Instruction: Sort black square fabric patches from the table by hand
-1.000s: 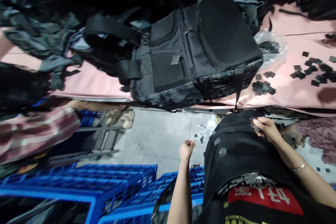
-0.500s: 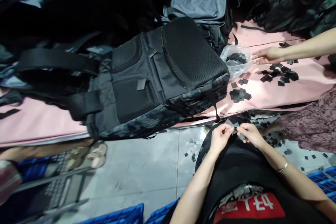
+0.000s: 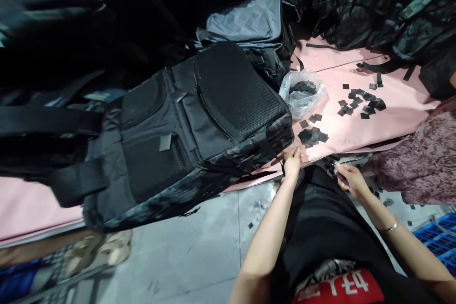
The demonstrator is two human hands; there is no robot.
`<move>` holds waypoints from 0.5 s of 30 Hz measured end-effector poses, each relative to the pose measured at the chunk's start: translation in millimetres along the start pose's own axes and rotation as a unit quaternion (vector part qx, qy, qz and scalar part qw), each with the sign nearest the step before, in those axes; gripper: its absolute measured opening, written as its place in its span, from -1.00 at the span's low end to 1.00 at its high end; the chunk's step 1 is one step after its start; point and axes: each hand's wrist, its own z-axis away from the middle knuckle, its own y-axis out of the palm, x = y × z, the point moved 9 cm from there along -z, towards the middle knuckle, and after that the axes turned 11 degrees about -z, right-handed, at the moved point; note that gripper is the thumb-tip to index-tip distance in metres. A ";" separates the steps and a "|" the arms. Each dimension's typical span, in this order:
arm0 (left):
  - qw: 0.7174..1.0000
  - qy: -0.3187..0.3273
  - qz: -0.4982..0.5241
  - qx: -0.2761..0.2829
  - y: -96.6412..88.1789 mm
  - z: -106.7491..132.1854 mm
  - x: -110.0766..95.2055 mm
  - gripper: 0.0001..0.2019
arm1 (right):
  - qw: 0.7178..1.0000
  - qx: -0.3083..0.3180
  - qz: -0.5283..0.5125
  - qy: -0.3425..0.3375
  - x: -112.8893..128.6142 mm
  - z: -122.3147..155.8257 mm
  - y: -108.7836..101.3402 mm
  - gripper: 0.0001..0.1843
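Note:
A large black backpack (image 3: 185, 128) lies on its side on the pink table (image 3: 356, 128), its lower corner at the table's front edge. My left hand (image 3: 292, 161) is at that corner, fingers closed by a thin black strap hanging from the pack. My right hand (image 3: 347, 178) is in front of my black shirt, below the table edge, pinching a small black square piece. A clear plastic bag (image 3: 302, 92) of black squares sits just right of the pack, with loose black squares (image 3: 359, 102) scattered beyond it.
More dark backpacks (image 3: 374, 9) are piled at the back of the table. A person in a purple patterned garment (image 3: 420, 161) is at the right. Black squares litter the grey floor (image 3: 199, 256). A blue crate (image 3: 438, 237) sits at the lower right.
My hands have parted: the left has gone up to the backpack's corner, the right stays low with a black piece. Another person's arm over the table has withdrawn. The view has shifted right.

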 end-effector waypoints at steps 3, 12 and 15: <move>0.994 0.010 0.048 0.103 10.0 38.6 5.5 -0.70 | 0.999 0.006 0.044 -0.002 0.7 -2.0 10.7 -0.53; 0.992 0.087 0.012 0.093 -0.1 91.1 2.9 -0.80 | 0.991 0.116 0.049 0.050 -10.9 12.4 62.0 -0.50; 0.994 0.061 0.055 0.077 -8.4 89.4 8.7 -0.79 | 0.978 0.192 0.025 0.075 -11.8 23.0 70.3 -0.61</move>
